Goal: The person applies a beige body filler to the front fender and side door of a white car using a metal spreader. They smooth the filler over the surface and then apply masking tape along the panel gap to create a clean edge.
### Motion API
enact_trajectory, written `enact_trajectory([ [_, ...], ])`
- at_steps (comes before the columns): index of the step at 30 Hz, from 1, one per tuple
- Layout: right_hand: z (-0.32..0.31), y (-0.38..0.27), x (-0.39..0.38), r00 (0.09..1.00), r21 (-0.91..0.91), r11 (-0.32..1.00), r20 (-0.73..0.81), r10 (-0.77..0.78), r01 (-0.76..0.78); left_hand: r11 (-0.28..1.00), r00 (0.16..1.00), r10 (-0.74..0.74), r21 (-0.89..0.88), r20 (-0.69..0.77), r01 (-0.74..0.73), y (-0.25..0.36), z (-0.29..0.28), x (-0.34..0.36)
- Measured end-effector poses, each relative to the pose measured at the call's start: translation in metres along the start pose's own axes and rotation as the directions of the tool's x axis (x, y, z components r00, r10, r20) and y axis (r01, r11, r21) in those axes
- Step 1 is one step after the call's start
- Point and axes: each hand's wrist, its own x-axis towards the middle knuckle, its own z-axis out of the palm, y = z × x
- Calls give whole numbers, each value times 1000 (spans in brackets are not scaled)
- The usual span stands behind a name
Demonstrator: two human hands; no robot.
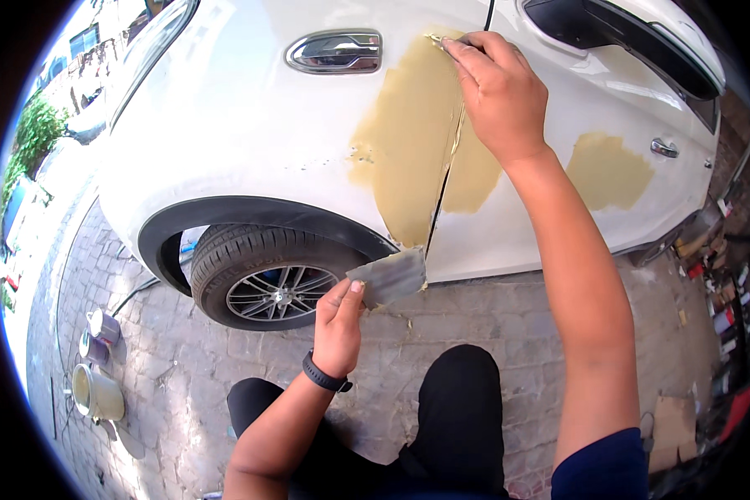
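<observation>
"What's just beyond the knees (467,387)?"

"The left hand (338,332), pinching a grey plate (392,277) by its near corner, thumb on top. The plate hangs out in front of the fingers, tilted, with putty smeared along its edges."

"How would it handle?"

"Light and thin, I'd judge, fairly stiff. The smears would make it slippery, so the cleaner corner under the thumb is the sensible hold."

"And behind it?"

"The wheel (279,293), to the left, under the white fender (250,125)."

"Where's the right hand (508,98)?"

"Up at the top of the putty (412,142), by the seam (442,190) between fender and door (473,243). Its fingers are closed around a tool (435,39); only a putty-coated edge shows clearly, so I can't tell its full shape."

"Heavy?"

"Probably light, perhaps a little springy. Best held close behind the working edge, as the fingers seem to have it."

"The putty itself?"

"It looks soft and pasty where it stands in ridges along the seam; the smooth spread is likely easy to mark. I'd keep fingertips off it."

"Anything farther?"

"A second patch (611,171) along the door, and pails (102,395) well off left on the paving."
</observation>
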Motion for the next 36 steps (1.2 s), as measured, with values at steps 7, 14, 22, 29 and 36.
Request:
enact_trajectory([
  [7,12,-18,-25,999,-7,1000,29,14,-13,999,999,-17,51,-42,19,-2,-15,7],
  [14,22,-31,-116,998,63,996,-13,-57,58,999,994,25,42,-106,-21,8,-21,2],
  [22,41,-55,-226,999,78,997,-42,-8,11,999,996,34,32,-79,-32,11,-51,-8],
  [29,63,-72,-312,996,120,992,-64,57,-49,999,980,6,54,-199,4,9,-57,-19],
  [36,62,-77,-384,992,119,987,79,102,-111,993,977,-61,89,-202,81,-7,-59,-17],
])
